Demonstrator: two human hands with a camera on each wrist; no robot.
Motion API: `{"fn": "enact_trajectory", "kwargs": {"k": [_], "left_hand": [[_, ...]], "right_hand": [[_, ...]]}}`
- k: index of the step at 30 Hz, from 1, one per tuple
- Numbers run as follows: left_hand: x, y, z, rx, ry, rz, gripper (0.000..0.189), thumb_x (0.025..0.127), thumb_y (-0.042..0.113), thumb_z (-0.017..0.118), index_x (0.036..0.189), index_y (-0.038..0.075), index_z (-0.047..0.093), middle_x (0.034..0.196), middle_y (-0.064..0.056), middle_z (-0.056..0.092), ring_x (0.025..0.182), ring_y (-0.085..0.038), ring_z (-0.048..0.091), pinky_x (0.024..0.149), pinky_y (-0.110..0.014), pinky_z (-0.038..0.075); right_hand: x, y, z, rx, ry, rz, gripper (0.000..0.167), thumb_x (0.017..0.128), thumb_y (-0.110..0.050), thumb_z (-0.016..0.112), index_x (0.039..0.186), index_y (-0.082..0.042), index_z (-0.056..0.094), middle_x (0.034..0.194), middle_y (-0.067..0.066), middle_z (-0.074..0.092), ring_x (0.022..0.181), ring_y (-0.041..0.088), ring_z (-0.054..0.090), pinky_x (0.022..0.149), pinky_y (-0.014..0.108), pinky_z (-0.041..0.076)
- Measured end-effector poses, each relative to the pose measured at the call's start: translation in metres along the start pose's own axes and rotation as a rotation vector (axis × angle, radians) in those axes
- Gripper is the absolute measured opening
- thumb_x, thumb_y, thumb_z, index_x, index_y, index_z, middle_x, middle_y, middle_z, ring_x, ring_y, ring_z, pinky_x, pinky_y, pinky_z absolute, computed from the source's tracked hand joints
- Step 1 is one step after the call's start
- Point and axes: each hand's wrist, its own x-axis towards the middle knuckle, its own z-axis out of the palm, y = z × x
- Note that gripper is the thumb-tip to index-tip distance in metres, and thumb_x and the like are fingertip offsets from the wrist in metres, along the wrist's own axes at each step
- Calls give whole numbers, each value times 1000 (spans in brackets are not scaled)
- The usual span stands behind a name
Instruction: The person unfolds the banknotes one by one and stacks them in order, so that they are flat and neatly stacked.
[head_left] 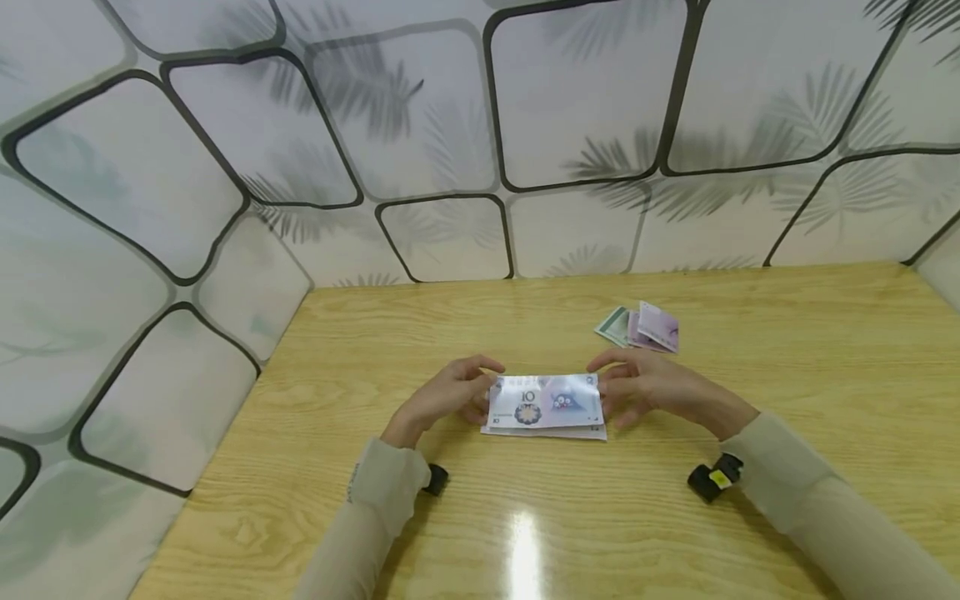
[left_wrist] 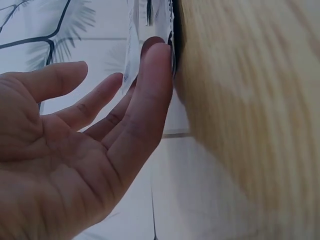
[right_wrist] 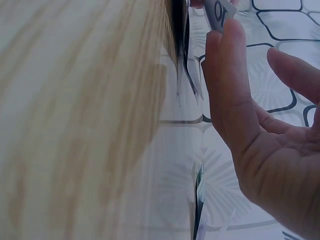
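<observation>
In the head view a banknote [head_left: 547,400] marked 10, with a blue cartoon figure, lies on the table. The edge of another layer of paper [head_left: 547,432] shows beneath its near side. My left hand [head_left: 457,392] is at the note's left end; in the left wrist view its fingertips [left_wrist: 157,57] touch the end of the paper, the thumb held apart. At the opposite end, my right hand [head_left: 648,385] has its fingers by the short edge. The right wrist view shows straight fingers [right_wrist: 227,75] against the note's end [right_wrist: 217,14], thumb away from it.
Behind the right hand lie folded banknotes, a green one [head_left: 615,325] and a pink-purple one [head_left: 660,327]. The wooden table [head_left: 375,333] ends at a patterned wall [head_left: 442,242]. Black wrist devices [head_left: 716,477] sit at both cuffs.
</observation>
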Motion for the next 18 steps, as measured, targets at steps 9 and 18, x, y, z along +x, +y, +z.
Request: {"fn": "enact_trajectory", "kwargs": {"k": [9, 18], "left_hand": [[-5, 7, -1, 109, 25, -1, 39, 109, 15, 46, 141, -5, 50, 115, -19, 61, 81, -21, 63, 65, -31, 59], [-7, 9, 0, 118, 32, -3, 40, 109, 16, 46, 141, -9, 50, 111, -20, 63, 88, -22, 65, 72, -35, 61]], "right_hand": [[-2, 0, -3, 7, 6, 3, 48, 101, -4, 57, 138, 18, 36, 107, 19, 67, 89, 27, 70, 74, 42, 63], [-5, 1, -8, 5, -1, -8, 49, 101, -5, 56, 138, 20, 34, 111, 21, 66, 91, 27, 69, 76, 43, 63]]}}
